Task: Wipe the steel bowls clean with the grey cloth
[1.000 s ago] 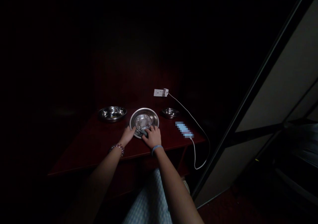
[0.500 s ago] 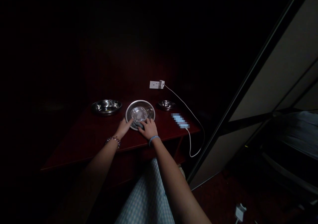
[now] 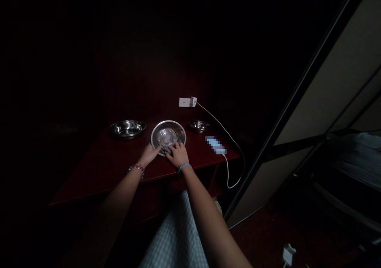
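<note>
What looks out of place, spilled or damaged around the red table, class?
No spill or damage shows in this dim light. Slightly odd: the white cable sags in a loop below the edge of the table, where it might snag.

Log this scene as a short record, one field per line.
Left hand: at the middle bowl's near rim, beaded bracelet on wrist
Right hand: at the near rim, touching a grey item; blue band on wrist
Middle bowl: metal, tilted toward the person
Other bowls: wide metal bowl to the left, small metal bowl to the right
Surface: dark red table
Power: white cable from wall outlet to pixelated device
Lighting: dim
</note>
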Action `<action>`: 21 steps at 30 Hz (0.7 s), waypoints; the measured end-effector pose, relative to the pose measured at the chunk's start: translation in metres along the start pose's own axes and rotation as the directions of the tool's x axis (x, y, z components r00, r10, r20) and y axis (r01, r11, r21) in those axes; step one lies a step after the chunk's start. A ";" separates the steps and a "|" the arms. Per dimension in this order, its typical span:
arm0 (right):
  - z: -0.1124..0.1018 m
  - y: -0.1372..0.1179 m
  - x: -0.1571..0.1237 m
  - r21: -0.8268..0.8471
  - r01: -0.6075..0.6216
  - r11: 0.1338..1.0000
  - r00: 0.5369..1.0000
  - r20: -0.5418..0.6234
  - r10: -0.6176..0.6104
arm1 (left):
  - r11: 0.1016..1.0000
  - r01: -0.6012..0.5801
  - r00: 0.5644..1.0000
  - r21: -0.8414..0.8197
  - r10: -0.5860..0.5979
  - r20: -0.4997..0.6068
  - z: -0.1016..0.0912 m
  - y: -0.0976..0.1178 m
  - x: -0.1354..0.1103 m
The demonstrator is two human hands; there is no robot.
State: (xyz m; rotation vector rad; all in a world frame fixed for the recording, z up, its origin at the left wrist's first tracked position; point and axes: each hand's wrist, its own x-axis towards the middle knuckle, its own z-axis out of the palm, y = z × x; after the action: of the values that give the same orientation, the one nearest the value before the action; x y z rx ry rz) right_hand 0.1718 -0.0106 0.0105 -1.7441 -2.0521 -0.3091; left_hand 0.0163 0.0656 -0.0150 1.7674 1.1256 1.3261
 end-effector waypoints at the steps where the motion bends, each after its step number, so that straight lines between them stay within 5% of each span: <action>1: 0.000 0.000 0.000 -0.001 -0.001 1.000 1.000 -0.002 0.001 | 1.000 -0.002 1.000 0.013 0.002 -0.005 0.000 0.001 0.000; 21: -0.002 0.000 -0.002 -0.044 -0.118 0.992 0.985 -0.129 0.112 | 0.983 0.184 0.980 0.019 -0.182 -0.083 -0.003 0.006 0.002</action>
State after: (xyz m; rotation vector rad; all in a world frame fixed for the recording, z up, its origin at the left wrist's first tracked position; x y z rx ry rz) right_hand 0.1728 -0.0129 0.0119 -1.8171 -1.8622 -0.4289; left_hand 0.0153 0.0648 -0.0078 1.5987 1.3224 1.2855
